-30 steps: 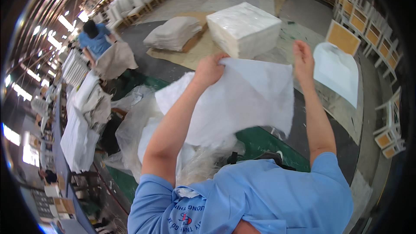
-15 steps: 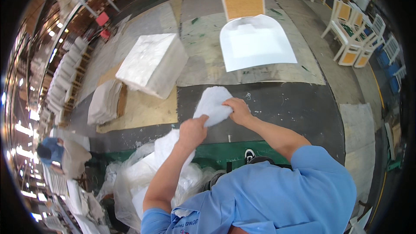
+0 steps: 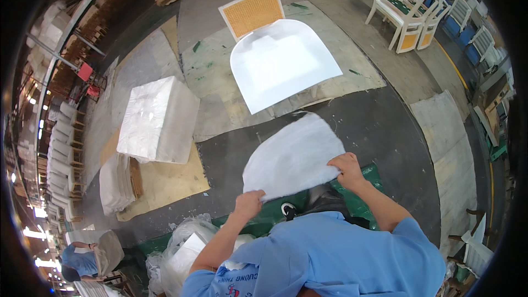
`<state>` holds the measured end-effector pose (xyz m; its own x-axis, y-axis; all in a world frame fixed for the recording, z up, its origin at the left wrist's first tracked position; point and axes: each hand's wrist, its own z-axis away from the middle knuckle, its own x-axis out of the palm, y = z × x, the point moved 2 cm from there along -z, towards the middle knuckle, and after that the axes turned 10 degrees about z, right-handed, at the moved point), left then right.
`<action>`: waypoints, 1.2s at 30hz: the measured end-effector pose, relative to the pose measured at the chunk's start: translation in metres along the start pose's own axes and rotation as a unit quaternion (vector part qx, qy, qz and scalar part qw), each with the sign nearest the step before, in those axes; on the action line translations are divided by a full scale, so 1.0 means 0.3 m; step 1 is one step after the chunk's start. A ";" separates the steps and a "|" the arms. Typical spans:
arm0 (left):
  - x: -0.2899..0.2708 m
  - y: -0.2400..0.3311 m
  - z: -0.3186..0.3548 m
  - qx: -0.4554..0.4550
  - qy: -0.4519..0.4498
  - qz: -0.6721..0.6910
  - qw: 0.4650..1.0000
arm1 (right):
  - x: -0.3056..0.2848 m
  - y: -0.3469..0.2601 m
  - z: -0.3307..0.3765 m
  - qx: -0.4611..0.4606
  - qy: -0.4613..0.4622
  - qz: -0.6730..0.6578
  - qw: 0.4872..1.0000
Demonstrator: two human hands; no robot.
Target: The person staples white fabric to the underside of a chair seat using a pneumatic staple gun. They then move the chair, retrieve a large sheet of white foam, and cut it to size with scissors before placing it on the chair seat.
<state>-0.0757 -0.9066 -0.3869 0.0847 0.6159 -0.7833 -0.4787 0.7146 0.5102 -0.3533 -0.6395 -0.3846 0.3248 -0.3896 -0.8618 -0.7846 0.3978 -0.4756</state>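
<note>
both hands, left hand and right hand, pinch the white foam sheet by its near edge, holding it spread flat.

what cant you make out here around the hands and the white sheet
- Near edge of the white sheet, head view: gripped by the left hand and right hand, so the fingers under it are hidden.
- Floor below the sheet: covered by it.
- Legs and feet: mostly hidden by the blue shirt; only one shoe shows.
- Contents of the plastic bags: crumpled film and the left forearm hide them.
- Co-worker at the lower left rim: too small and warped.
</note>
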 end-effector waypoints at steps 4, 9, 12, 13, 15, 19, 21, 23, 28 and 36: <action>-0.082 0.001 -0.215 0.023 0.045 0.041 0.998 | -0.052 0.083 -0.070 0.056 0.026 -0.051 0.997; -0.081 0.101 -0.507 -0.148 0.185 0.410 0.880 | 0.057 0.161 -0.445 0.125 -0.071 -0.235 0.961; -0.043 0.244 -0.582 -0.189 0.271 0.610 0.720 | 0.160 0.093 -0.572 0.060 -0.264 -0.305 0.913; -0.046 0.291 -0.586 -0.195 0.342 0.599 0.697 | 0.190 0.050 -0.622 0.026 -0.340 -0.293 0.893; -0.048 0.342 -0.541 -0.195 0.402 0.710 0.545 | 0.220 -0.070 -0.658 -0.143 -0.374 -0.281 0.872; -0.047 0.316 -0.305 -0.131 0.462 0.740 0.470 | 0.312 -0.300 -0.691 -0.202 -0.468 -0.251 0.823; -0.007 0.289 -0.128 -0.133 0.503 0.721 0.457 | 0.377 -0.455 -0.640 -0.269 -0.476 -0.241 0.802; 0.066 0.300 0.041 -0.136 0.566 0.679 0.447 | 0.445 -0.576 -0.554 -0.276 -0.529 -0.261 0.759; 0.386 0.390 0.522 -0.277 0.673 0.560 0.396 | 0.578 -0.865 -0.249 -0.282 -0.611 -0.269 0.689; 1.051 0.774 1.315 -0.592 0.725 0.326 0.133 | 0.764 -1.323 0.353 -0.339 -0.624 -0.286 0.643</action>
<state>0.1845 -0.4157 -0.3752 -0.1596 -0.9057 -0.3926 0.1535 -0.4157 0.8965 0.0885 -0.7986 -0.4122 0.5017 0.8273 -0.2528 -0.2612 -0.1337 -0.9560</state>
